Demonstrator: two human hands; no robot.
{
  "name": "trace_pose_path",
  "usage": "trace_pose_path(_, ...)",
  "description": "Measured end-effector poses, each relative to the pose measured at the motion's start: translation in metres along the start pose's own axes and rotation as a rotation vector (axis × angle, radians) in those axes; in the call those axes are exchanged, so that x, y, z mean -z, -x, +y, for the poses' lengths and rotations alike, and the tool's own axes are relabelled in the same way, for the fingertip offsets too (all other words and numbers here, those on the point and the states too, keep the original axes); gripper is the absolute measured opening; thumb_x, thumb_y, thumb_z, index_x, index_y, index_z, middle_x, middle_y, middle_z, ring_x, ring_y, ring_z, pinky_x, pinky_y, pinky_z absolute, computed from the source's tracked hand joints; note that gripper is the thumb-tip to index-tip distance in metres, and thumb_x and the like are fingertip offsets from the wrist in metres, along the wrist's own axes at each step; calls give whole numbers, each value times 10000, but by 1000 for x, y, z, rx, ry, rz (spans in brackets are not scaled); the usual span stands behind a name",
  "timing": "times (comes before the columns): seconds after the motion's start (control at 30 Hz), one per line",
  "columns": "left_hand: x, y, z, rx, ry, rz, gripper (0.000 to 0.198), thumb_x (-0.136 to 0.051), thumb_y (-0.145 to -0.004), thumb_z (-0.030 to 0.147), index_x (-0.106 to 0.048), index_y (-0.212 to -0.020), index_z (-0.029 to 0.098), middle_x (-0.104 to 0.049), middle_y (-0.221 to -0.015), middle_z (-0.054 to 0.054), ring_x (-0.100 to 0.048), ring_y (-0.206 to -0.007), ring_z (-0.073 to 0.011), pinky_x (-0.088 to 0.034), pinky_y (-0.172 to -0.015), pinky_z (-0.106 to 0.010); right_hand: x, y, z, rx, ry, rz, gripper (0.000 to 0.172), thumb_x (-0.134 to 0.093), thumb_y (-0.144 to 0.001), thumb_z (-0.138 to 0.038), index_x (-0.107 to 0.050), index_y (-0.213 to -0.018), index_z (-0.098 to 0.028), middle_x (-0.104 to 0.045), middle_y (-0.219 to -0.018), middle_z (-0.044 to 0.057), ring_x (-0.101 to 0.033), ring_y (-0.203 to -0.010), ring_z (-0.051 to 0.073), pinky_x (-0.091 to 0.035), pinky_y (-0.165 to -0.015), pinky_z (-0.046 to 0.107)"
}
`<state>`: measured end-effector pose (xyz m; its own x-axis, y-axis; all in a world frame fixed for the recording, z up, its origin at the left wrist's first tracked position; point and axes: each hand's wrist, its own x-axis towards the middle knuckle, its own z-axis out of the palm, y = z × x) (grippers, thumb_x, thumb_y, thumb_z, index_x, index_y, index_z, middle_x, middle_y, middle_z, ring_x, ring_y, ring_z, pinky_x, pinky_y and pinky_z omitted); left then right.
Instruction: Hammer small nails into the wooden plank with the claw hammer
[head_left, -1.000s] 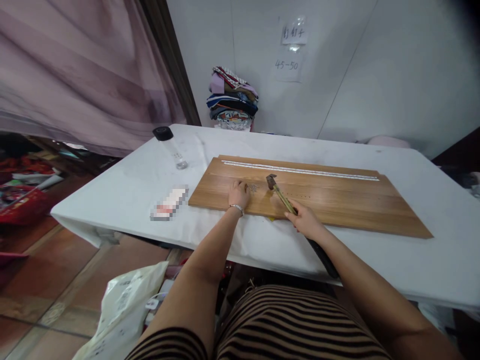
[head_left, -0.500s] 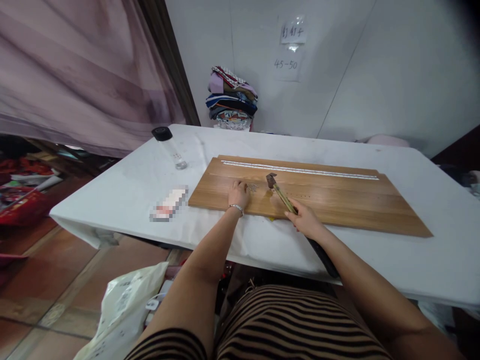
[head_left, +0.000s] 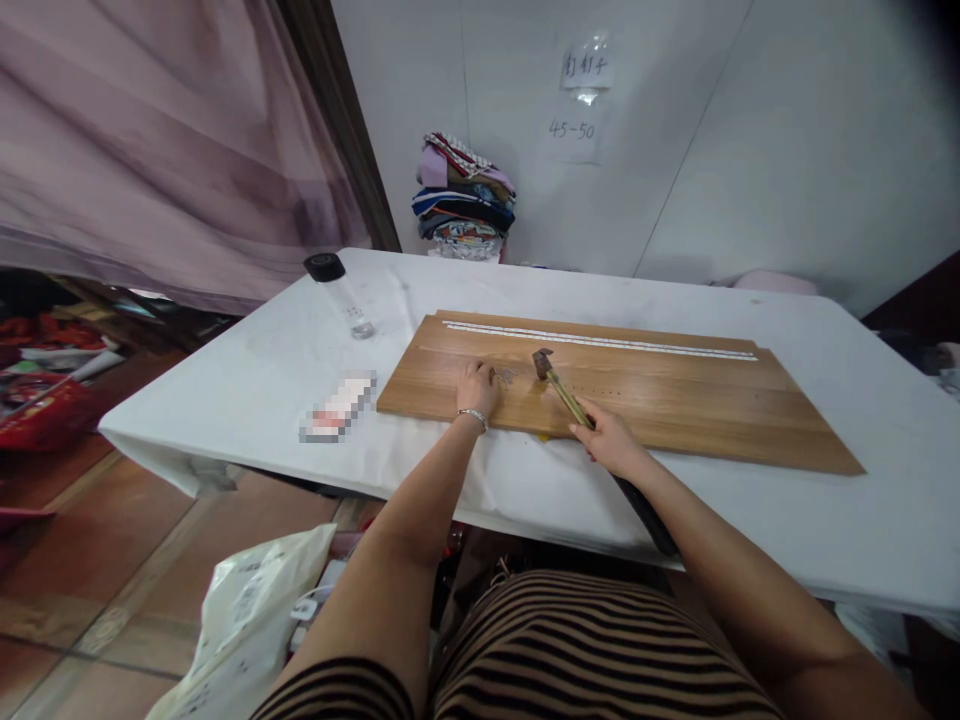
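Note:
My right hand [head_left: 606, 436] is closed around the handle of a claw hammer [head_left: 568, 397]. The hammer's rusty head hangs over a brown wooden board [head_left: 697, 400] and points away from me. My left hand [head_left: 478, 388], with a bracelet at its wrist, rests on the board's left part, fingers loosely stretched and holding nothing I can see. Just right of its fingertips lies a small heap of nails [head_left: 505, 376]. A row of small dark nails or holes [head_left: 596, 390] runs along the board, right of the hammer head.
Two white measuring strips [head_left: 600, 340] lie along the board's far side. On the white-covered table [head_left: 247, 380] stand a clear bottle with a black lid [head_left: 341, 297] and a blurred-out flat object [head_left: 337, 407]. Folded clothes [head_left: 465, 195] are stacked by the wall.
The hammer head sits very slightly lower than before. Both hands stay in nearly the same place.

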<state>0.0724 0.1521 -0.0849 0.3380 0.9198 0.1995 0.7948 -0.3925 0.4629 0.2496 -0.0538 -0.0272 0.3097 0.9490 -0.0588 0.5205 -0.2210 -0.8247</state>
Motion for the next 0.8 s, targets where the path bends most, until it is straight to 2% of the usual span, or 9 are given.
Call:
trace_pose_path(0.33, 2, 0, -1, -12, 0, -13, 246, -572, -959, 129, -793, -1040, 201, -707, -1274, -150, -633, -1236, -302, -480, -1098, -418, 2, 1, 0, 11, 3, -1, 587, -624, -889, -231, -695, -1465, -141, -717, -735, 26, -641, -611, 177, -550, -668, 314)
trace_pose_path(0.57, 1, 0, -1, -8, 14, 1, 256, -566, -958, 134, -793, -1057, 199, -702, -1257, -154, -630, -1229, -306, -475, -1098, -423, 0, 0, 3, -7, 6, 3, 580, -629, -900, -250, -691, -1471, -168, -642, -653, -17, -553, -530, 158, -501, -585, 293)
trace_pose_path(0.8, 2, 0, 1, -8, 2, 0, 267, -561, -956, 121, -798, -1062, 182, -708, -1254, -165, -638, -1232, -309, -471, -1104, -424, 0, 0, 2, -31, 16, -23, 603, -627, -900, -228, -673, -1499, -170, -681, -709, 7, -564, -540, 161, -526, -617, 314)
